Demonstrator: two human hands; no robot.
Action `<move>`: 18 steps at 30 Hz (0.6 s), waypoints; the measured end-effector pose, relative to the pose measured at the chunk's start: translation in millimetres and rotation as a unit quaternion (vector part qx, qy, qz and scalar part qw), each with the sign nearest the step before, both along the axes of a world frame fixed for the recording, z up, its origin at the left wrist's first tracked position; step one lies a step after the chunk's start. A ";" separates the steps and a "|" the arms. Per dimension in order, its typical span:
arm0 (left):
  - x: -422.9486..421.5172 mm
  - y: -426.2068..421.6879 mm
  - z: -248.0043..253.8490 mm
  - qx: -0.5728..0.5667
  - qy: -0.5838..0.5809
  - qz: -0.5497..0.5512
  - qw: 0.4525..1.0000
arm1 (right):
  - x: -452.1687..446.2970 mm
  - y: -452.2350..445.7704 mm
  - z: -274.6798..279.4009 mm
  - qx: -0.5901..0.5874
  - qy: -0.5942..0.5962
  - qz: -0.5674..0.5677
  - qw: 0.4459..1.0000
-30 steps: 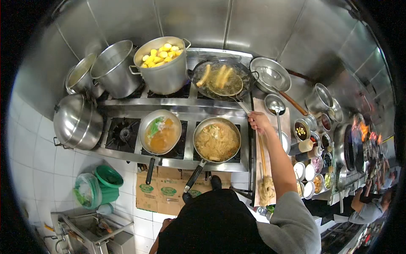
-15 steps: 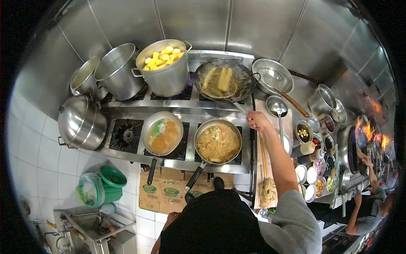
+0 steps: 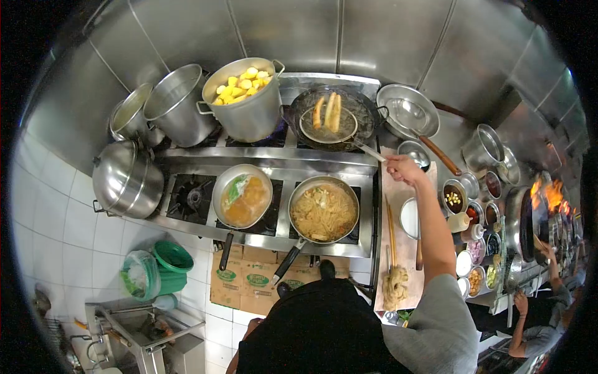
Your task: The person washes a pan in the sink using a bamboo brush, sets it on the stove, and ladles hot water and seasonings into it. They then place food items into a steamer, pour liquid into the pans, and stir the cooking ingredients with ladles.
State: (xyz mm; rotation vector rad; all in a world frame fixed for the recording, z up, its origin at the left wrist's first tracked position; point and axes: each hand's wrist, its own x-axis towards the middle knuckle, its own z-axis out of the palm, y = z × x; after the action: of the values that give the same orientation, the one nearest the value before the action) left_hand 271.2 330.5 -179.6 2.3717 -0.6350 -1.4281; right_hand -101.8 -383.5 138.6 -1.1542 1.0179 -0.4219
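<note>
My right hand (image 3: 403,169) is wrapped round the handle of a mesh skimmer (image 3: 372,149). The skimmer's round basket is over the wok (image 3: 367,103) of bubbling oil on the back burner, with long golden fried pieces (image 3: 334,113) in it. In front of the wok, a frying pan (image 3: 355,227) holds noodles (image 3: 321,212) in sauce. Left of that is another pan (image 3: 218,187) with orange-brown broth, something green and something white. My left hand (image 3: 253,325) hangs low by the black apron, mostly hidden, and its fingers do not show clearly.
A tall pot (image 3: 249,112) of yellow chunks stands at the back, with empty-looking pots (image 3: 180,115) to its left. Ingredient bowls (image 3: 476,280), sauce bottles (image 3: 459,222) and a board (image 3: 398,193) are on the right. Beyond, a co-worker's arm (image 3: 551,265) reaches near flames. Green bins (image 3: 171,268) stand on the floor.
My right hand has moved slightly right and up with the skimmer. The fried pieces and basket rim now stand out more clearly above the oil. The camera view has shifted a little.
</note>
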 end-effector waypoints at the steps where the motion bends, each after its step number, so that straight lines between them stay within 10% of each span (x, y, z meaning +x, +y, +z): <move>1: -0.7 0.5 2.6 0.000 -0.002 0.000 1.000 | -8.9 -12.6 0.8 -0.005 0.006 0.016 1.000; 8: -0.4 -11.9 39.3 0.020 -0.035 -0.014 0.999 | -48.8 -87.7 38.3 -0.078 0.122 0.097 0.985; 11: 2.0 -14.0 62.5 0.049 -0.064 -0.023 0.996 | -71.4 -141.7 26.0 -0.280 0.385 0.094 0.874; 14: 4.0 -14.3 79.4 0.063 -0.080 -0.035 0.994 | -87.4 -154.4 100.6 -0.500 0.574 0.019 0.648; 18: 26.3 19.8 62.5 -0.095 0.023 -0.039 0.994 | -122.1 -123.4 207.8 -0.587 0.455 -0.260 0.617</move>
State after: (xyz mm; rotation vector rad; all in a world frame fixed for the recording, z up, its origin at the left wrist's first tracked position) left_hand 297.5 350.3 -117.1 2.1832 -0.8223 -1.3825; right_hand -223.9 -506.9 346.3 -2.3906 2.1372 -1.1364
